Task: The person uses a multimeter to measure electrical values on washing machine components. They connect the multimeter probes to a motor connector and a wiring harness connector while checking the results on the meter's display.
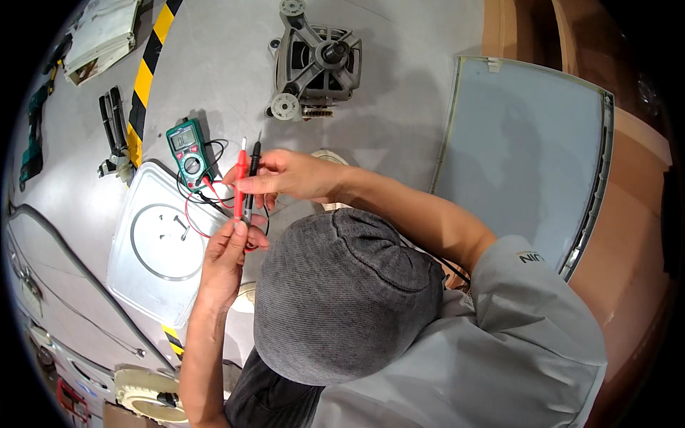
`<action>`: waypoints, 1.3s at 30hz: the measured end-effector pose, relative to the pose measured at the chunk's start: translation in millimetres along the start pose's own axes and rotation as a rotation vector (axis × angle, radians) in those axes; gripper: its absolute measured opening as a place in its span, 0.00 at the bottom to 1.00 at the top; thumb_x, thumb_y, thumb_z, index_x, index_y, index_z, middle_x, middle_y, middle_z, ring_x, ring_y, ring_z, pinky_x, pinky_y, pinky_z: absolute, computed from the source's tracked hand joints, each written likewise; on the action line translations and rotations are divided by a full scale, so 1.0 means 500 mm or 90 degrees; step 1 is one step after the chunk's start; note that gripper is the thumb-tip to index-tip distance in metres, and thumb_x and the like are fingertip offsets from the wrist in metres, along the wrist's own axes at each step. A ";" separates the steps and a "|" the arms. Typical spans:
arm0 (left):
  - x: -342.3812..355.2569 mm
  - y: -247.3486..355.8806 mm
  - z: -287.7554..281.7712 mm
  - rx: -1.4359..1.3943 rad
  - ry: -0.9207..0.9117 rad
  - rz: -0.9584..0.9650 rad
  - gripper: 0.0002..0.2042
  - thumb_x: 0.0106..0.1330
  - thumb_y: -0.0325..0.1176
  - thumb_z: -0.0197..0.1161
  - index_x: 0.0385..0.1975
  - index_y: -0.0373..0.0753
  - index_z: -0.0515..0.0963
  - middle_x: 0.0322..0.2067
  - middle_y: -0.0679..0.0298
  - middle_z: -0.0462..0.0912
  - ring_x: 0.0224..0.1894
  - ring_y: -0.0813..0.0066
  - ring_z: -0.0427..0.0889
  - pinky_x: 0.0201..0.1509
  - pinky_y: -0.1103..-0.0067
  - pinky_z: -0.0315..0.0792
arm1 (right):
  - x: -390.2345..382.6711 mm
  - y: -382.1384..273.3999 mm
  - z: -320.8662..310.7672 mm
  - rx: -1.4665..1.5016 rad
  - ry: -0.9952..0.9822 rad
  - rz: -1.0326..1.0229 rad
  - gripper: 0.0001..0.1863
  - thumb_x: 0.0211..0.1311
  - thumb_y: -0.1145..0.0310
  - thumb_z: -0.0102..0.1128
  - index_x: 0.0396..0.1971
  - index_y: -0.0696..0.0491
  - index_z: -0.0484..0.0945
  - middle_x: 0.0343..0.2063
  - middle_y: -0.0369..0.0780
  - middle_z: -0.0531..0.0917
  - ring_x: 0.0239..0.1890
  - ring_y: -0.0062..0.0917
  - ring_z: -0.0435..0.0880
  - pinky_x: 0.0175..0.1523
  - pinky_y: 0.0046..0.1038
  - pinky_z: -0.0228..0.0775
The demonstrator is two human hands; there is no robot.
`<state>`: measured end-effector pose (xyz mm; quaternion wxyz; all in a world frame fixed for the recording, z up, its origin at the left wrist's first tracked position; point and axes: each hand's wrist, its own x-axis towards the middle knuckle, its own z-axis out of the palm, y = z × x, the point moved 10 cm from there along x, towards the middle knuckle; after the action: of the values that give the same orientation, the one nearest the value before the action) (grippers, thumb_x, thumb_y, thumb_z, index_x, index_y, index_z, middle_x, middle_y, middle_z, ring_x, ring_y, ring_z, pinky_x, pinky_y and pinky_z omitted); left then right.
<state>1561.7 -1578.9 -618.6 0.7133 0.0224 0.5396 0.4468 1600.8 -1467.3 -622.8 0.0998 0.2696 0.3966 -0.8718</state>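
A red test probe (241,165) and a black test probe (255,158) are held side by side, metal tips pointing toward the far side. My right hand (296,175) is closed on both around their middles, its thumb over the red one. Lower down, my left hand (230,248) pinches the cable ends of the probes. Their red and black leads loop back to a green multimeter (188,151), which lies just left of the hands with its display lit. Part of the leads is hidden behind the fingers.
Beside the multimeter lies a white panel (132,260) bearing a grey ring (148,269) and several screws. A motor (321,64) rests at the far middle. Pliers-like tools (114,125) lie left, a large grey panel (524,157) right. A grey cap (342,299) covers the lower middle.
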 end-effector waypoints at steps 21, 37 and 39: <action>0.044 0.003 0.000 -0.022 0.059 0.002 0.15 0.72 0.44 0.49 0.29 0.40 0.71 0.18 0.74 0.61 0.19 0.85 0.54 0.25 0.84 0.51 | -0.030 -0.032 -0.045 -0.315 0.112 -0.096 0.19 0.58 0.54 0.62 0.29 0.58 0.80 0.19 0.36 0.78 0.25 0.17 0.74 0.31 0.21 0.66; 0.051 -0.006 -0.025 -0.060 0.054 -0.018 0.15 0.71 0.45 0.51 0.26 0.40 0.70 0.15 0.74 0.60 0.18 0.85 0.54 0.25 0.84 0.52 | -0.163 -0.282 -0.263 -1.050 0.470 -0.328 0.60 0.33 0.41 0.74 0.64 0.59 0.54 0.64 0.54 0.55 0.65 0.48 0.57 0.68 0.41 0.52; 0.049 0.000 -0.028 -0.048 0.052 -0.008 0.16 0.71 0.45 0.52 0.26 0.40 0.70 0.15 0.74 0.59 0.18 0.85 0.53 0.25 0.84 0.52 | -0.144 -0.283 -0.266 -1.065 0.441 -0.317 0.61 0.32 0.40 0.73 0.64 0.59 0.54 0.63 0.55 0.57 0.65 0.48 0.57 0.68 0.40 0.52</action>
<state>1551.0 -1569.3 -642.8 0.6936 -0.0260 0.5515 0.4627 1657.8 -1276.8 -564.8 -0.0518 0.2622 0.9483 -0.1710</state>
